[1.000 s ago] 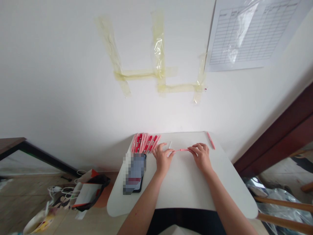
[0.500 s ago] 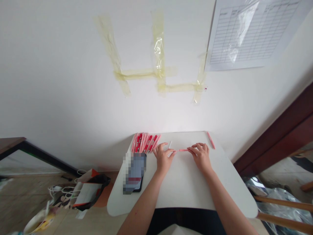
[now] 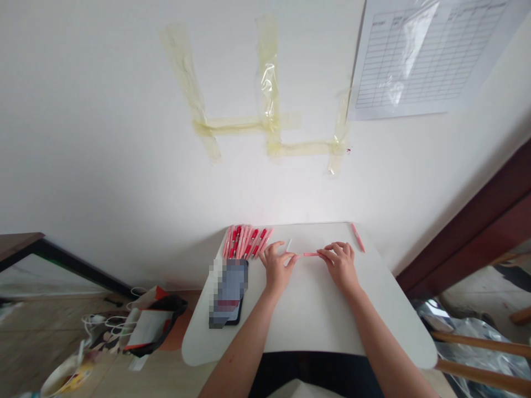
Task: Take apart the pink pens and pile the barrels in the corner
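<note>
Both my hands rest on a small white table (image 3: 315, 326). A short pink pen part (image 3: 310, 254) lies between them. My left hand (image 3: 277, 266) pinches its left end with thumb and forefinger. The right end is pinched by the fingertips of my right hand (image 3: 341, 263). A thin white piece (image 3: 289, 244) lies just beyond my left hand. At the table's back left corner sits a row of several pink and red pens (image 3: 246, 241). A single pink pen (image 3: 357, 237) lies at the back right.
A phone (image 3: 228, 293) lies on the table's left side. The wall behind carries tape strips (image 3: 269, 110) and a printed sheet (image 3: 418, 55). Bags and cables (image 3: 136, 326) lie on the floor at left. A wooden chair (image 3: 481, 348) stands at right.
</note>
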The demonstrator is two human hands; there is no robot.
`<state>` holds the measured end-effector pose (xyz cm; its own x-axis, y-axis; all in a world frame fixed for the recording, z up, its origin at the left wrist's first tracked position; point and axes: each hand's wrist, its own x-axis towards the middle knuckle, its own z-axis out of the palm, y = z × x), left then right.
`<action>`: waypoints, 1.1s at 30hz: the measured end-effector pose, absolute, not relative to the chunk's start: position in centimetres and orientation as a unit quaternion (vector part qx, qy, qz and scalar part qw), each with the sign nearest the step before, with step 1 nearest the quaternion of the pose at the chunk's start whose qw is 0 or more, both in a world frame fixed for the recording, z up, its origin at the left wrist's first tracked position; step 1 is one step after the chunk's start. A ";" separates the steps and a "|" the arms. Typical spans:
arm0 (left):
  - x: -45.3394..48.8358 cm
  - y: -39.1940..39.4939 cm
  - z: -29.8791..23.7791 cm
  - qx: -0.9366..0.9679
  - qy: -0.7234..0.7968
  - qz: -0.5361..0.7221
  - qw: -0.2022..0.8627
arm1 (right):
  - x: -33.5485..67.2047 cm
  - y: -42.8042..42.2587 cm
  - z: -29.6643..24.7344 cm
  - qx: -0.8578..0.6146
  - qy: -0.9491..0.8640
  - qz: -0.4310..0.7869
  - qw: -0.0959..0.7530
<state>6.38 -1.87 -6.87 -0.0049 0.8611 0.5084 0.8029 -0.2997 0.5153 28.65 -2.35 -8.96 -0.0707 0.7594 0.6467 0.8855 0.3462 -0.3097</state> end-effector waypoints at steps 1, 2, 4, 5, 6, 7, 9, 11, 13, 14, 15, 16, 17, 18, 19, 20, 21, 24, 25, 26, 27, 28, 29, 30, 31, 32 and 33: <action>6.4 -1.9 -6.9 0.704 0.592 0.391 0.036 | 28.7 -2.3 -8.9 -0.568 -0.724 -0.083 0.383; 6.4 -1.9 -6.9 0.702 0.595 0.391 0.034 | 28.8 -2.3 -8.9 -0.572 -0.718 -0.083 0.387; 6.3 -1.8 -6.9 0.698 0.600 0.390 0.035 | 29.0 -2.3 -8.9 -0.583 -0.704 -0.086 0.396; 6.3 -1.8 -6.8 0.696 0.601 0.390 0.036 | 29.1 -2.3 -8.9 -0.588 -0.698 -0.089 0.400; 6.3 -1.9 -6.8 0.695 0.602 0.391 0.038 | 29.1 -2.2 -8.9 -0.590 -0.694 -0.091 0.402; 6.4 -1.8 -6.8 0.694 0.602 0.393 0.040 | 29.2 -2.2 -9.0 -0.591 -0.693 -0.094 0.401; 6.4 -1.8 -6.7 0.690 0.603 0.397 0.043 | 29.2 -2.2 -9.1 -0.594 -0.695 -0.098 0.393; 6.4 -1.8 -6.7 0.687 0.605 0.400 0.044 | 29.2 -2.1 -9.4 -0.607 -0.690 -0.104 0.379; 6.4 -1.7 -6.8 0.685 0.606 0.402 0.045 | 29.2 -2.1 -9.7 -0.628 -0.682 -0.108 0.359; 6.4 -1.7 -6.8 0.685 0.605 0.404 0.045 | 29.2 -2.1 -9.9 -0.638 -0.679 -0.107 0.348; 6.3 -1.7 -6.8 0.685 0.604 0.405 0.046 | 29.2 -2.0 -10.0 -0.645 -0.677 -0.105 0.337; 6.3 -1.7 -6.8 0.684 0.603 0.407 0.046 | 29.1 -2.0 -10.2 -0.650 -0.678 -0.102 0.328; 6.3 -1.6 -6.9 0.685 0.601 0.409 0.046 | 29.1 -2.0 -10.3 -0.653 -0.679 -0.101 0.321; 6.3 -1.6 -6.9 0.686 0.599 0.410 0.047 | 29.1 -2.0 -10.4 -0.653 -0.680 -0.100 0.318; 6.3 -1.6 -6.9 0.687 0.597 0.411 0.049 | 29.1 -2.0 -10.4 -0.653 -0.680 -0.101 0.318; 6.3 -1.6 -7.0 0.689 0.595 0.411 0.050 | 29.1 -2.0 -10.4 -0.652 -0.679 -0.102 0.321; 6.3 -1.7 -7.0 0.690 0.594 0.411 0.052 | 29.0 -2.0 -10.4 -0.650 -0.678 -0.103 0.326; 6.3 -1.7 -7.0 0.693 0.590 0.411 0.055 | 28.6 -2.2 -10.0 -0.628 -0.687 -0.096 0.352; 6.3 -1.7 -7.0 0.695 0.588 0.411 0.055 | 28.3 -2.3 -9.8 -0.612 -0.699 -0.087 0.361; 6.3 -1.8 -6.9 0.697 0.585 0.411 0.054 | 28.0 -2.4 -9.6 -0.591 -0.713 -0.074 0.370; 6.3 -1.8 -6.9 0.699 0.583 0.410 0.053 | 27.7 -2.5 -9.4 -0.569 -0.729 -0.060 0.377; 6.4 -1.8 -6.8 0.702 0.580 0.410 0.053 | 27.4 -2.6 -9.2 -0.550 -0.741 -0.047 0.382; 6.4 -1.9 -6.8 0.704 0.578 0.409 0.053 | 27.0 -2.7 -9.0 -0.536 -0.749 -0.039 0.387; 6.5 -1.9 -6.8 0.706 0.576 0.409 0.054 | 26.7 -2.7 -8.9 -0.527 -0.755 -0.032 0.390; 6.5 -1.9 -6.8 0.709 0.573 0.408 0.055 | 26.5 -2.7 -8.8 -0.520 -0.757 -0.027 0.394; 6.6 -1.9 -6.8 0.711 0.571 0.406 0.057 | 26.3 -2.7 -8.8 -0.517 -0.758 -0.024 0.397; 6.6 -1.9 -6.8 0.714 0.568 0.405 0.059 | 26.2 -2.7 -8.8 -0.515 -0.758 -0.020 0.400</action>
<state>6.64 -1.95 -6.82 0.0264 0.8584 0.5124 0.7633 -0.3483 0.5441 26.18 -2.74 -8.81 -0.1488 0.7641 0.6276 0.7966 0.4687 -0.3818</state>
